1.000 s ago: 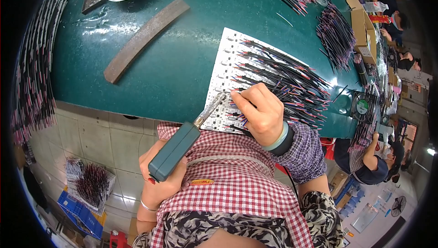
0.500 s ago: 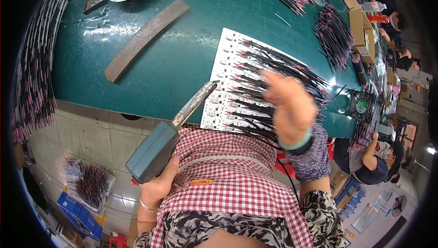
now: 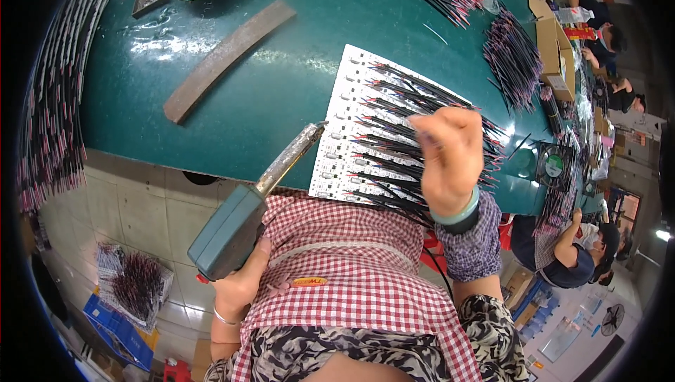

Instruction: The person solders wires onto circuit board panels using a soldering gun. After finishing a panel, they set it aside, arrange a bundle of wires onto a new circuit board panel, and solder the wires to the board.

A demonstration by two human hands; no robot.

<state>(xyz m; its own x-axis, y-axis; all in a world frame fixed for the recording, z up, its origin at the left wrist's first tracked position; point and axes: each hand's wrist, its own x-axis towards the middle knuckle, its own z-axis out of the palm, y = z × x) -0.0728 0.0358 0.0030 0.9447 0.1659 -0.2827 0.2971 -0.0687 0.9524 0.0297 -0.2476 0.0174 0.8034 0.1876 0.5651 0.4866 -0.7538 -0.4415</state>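
Green bench [image 3: 140, 122], left hand [image 3: 242, 281] gripping a soldering iron [image 3: 230, 227], tip by the left edge of the white circuit board [image 3: 342, 111] lying there. I'd steady those black wires [image 3: 394, 129] before adding heat. Right hand [image 3: 455, 162] is curled above them, can't tell if it's gripping anything.

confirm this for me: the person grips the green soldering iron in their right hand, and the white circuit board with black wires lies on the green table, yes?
Not quite: the head view shows the green soldering iron in the left hand, not the right hand. The white circuit board with black wires does lie on the green table.
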